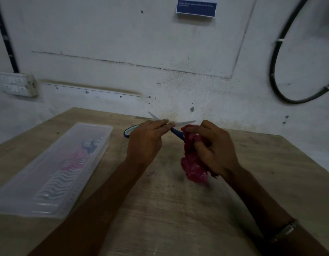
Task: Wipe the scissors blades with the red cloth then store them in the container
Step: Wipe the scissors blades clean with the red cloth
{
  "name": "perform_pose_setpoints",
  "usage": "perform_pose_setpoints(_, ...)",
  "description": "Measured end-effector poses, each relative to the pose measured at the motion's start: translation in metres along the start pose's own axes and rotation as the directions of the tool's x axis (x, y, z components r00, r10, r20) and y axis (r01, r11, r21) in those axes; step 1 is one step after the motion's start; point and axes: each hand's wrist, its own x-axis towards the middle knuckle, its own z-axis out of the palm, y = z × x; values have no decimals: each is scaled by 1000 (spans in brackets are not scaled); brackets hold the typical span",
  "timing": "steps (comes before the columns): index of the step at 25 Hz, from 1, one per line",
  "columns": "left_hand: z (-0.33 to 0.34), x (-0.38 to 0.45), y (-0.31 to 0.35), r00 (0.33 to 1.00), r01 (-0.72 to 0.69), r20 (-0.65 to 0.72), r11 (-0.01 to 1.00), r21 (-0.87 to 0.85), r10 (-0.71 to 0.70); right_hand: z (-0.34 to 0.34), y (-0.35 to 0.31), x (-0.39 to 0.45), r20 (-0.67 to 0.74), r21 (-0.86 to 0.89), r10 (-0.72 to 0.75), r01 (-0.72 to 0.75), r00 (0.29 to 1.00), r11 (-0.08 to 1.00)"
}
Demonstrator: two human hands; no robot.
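Blue-handled scissors [184, 123] hang over the wooden table with their blades spread apart, one tip pointing up-left, the other right. My left hand [144, 143] pinches them near the pivot; one blue handle loop sticks out to its left. My right hand [213, 148] is closed on a bunched red cloth [194, 170], which touches the other blue handle just below the right blade. The translucent plastic container [49, 174] lies to the left on the table, long and narrow, with pink and dark items blurred inside.
The wooden table [178, 209] ends at a white wall. A white switch board [17, 85] is mounted at the left wall, a black cable loop [276, 71] hangs at the right. A wristwatch sits on my right wrist.
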Motion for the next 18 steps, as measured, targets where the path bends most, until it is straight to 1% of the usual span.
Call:
perform_pose_setpoints(1,1,0,-3,999,-33,-10,999,-8,32,-4,6,3,37,92,64,-67,997,993)
perform_pose_setpoints(2,2,1,-6,998,-59,-19,998,-15,59,-9,12,5,41,185,134,-139,990,973)
perform_pose_setpoints(3,3,2,-8,996,-86,-19,996,-27,85,-12,17,6,29,244,184,-185,983,952)
perform_pose_setpoints(4,3,2,-8,993,-117,-14,992,-42,116,-14,20,5,23,250,198,-197,980,948)
perform_pose_setpoints(5,3,2,-6,989,-148,-6,987,-54,148,-13,20,4,45,209,173,-178,984,962)
perform_pose_setpoints(7,4,0,-2,983,-180,11,980,-82,182,-5,12,1,166,93,74,-90,983,992)
perform_pose_setpoints(9,3,0,-3,988,-149,11,983,-103,151,6,7,0,252,-28,12,-5,968,1000)
perform_pose_setpoints(11,2,0,-4,996,-82,9,991,-108,83,12,9,-1,280,-134,-27,67,960,989)
perform_pose_setpoints(13,1,0,-6,999,-43,8,995,-95,44,12,13,-4,317,-152,-51,104,947,983)
perform_pose_setpoints(15,2,-1,-7,999,-20,34,994,-105,24,7,17,-4,358,-129,-65,118,931,985)
perform_pose_setpoints(18,3,-3,-10,997,53,58,992,-118,-46,0,20,-3,333,-33,-74,90,940,995)
